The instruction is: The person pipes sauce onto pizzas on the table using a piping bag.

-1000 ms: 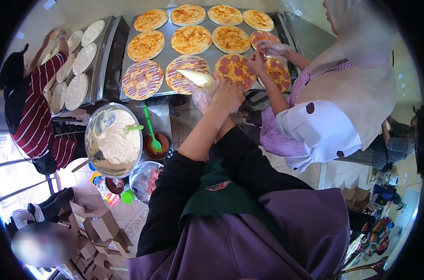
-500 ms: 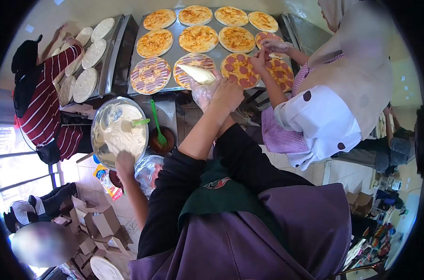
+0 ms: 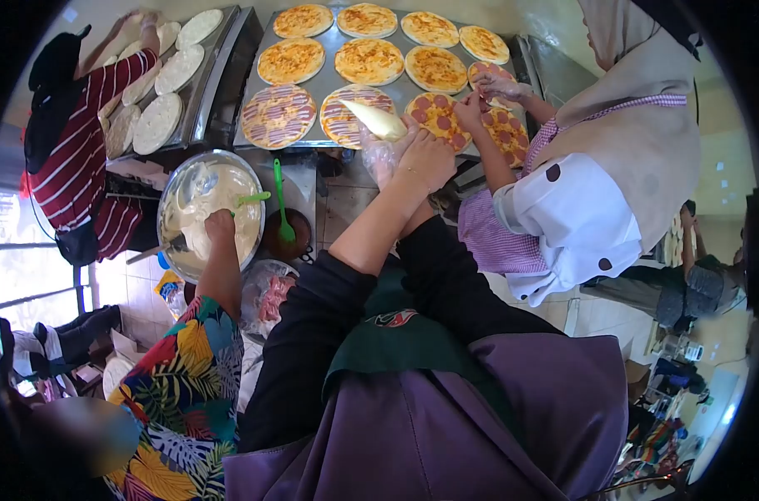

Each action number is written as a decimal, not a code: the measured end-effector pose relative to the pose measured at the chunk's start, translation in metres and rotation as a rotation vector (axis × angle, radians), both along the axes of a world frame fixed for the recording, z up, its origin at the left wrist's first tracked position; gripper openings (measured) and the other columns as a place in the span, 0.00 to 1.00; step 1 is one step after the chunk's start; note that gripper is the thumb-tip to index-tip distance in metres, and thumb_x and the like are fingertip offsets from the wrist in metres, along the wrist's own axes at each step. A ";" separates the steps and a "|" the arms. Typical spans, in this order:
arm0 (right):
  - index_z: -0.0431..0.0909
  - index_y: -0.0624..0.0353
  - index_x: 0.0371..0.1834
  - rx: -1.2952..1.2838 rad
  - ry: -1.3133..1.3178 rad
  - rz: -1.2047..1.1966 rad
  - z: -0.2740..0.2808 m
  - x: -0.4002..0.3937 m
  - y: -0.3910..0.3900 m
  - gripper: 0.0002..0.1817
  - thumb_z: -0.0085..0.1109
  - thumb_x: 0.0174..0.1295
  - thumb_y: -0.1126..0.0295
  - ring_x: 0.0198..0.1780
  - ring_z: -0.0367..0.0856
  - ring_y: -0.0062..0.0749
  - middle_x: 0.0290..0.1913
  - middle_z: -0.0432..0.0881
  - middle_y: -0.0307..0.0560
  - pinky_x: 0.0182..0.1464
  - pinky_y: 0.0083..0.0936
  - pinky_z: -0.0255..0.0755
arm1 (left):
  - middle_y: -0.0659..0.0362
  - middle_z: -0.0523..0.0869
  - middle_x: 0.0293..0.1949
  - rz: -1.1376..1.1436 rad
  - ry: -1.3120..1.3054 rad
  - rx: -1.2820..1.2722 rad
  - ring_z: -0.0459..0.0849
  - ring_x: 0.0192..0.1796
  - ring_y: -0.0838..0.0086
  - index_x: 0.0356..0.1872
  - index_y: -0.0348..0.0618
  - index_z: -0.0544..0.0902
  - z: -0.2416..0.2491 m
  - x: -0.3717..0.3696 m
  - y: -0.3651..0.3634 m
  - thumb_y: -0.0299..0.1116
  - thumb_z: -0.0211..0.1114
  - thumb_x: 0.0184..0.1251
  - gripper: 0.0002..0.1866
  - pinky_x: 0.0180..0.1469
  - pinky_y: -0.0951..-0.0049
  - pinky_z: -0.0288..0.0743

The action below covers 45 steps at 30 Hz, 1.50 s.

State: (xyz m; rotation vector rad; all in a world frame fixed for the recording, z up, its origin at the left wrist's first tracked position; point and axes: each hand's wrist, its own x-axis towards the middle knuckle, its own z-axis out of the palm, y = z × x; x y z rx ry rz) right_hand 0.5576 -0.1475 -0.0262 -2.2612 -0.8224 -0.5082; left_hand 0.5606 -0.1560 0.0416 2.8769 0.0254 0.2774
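Note:
A piping bag [image 3: 378,121] filled with a pale cream sauce points up and left over a pizza with striped topping [image 3: 346,117]. My right hand [image 3: 382,159], in a clear plastic glove, is wrapped round the bag from below. My bare left hand [image 3: 430,159] crosses over it, fingers closed at the bag's wide end; its fingertips are partly hidden. Beside that pizza lies another striped pizza [image 3: 279,117]. On the other side is a pizza with sausage slices [image 3: 440,118], close to my left hand.
Several cheese-topped pizzas rest on the metal table [image 3: 321,92]. At right, a co-worker's hands [image 3: 484,96] handle topping. A large bowl [image 3: 164,217] of creamy sauce stands at left, a co-worker's hand [image 3: 221,224] over it. Pale dough rounds [image 3: 179,68] lie farther left.
My view has shifted a little. The piping bag stays over the striped pizza in both hands. A co-worker in a leaf-patterned shirt has come into view at lower left, hand at the bowl's green-handled utensil.

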 end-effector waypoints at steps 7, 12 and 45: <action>0.56 0.64 0.62 -0.198 -0.106 0.251 -0.032 -0.050 0.015 0.34 0.63 0.56 0.69 0.54 0.73 0.34 0.53 0.69 0.49 0.54 0.23 0.69 | 0.55 0.84 0.35 0.092 -0.012 -0.116 0.79 0.47 0.63 0.29 0.42 0.85 0.011 -0.006 -0.004 0.44 0.58 0.54 0.16 0.57 0.60 0.65; 0.55 0.64 0.63 -0.303 -0.197 0.415 -0.055 -0.077 0.034 0.33 0.63 0.57 0.69 0.54 0.73 0.34 0.53 0.69 0.49 0.55 0.23 0.68 | 0.54 0.83 0.36 0.084 -0.169 -0.130 0.79 0.48 0.62 0.29 0.43 0.85 -0.004 0.000 -0.002 0.40 0.60 0.51 0.12 0.57 0.61 0.65; 0.53 0.64 0.66 -1.135 -0.879 0.184 -0.064 0.241 -0.053 0.32 0.56 0.62 0.69 0.56 0.72 0.34 0.55 0.69 0.47 0.56 0.22 0.66 | 0.51 0.83 0.31 -0.067 -0.061 -0.217 0.80 0.42 0.60 0.25 0.41 0.84 -0.033 0.120 0.017 0.33 0.60 0.49 0.07 0.53 0.64 0.69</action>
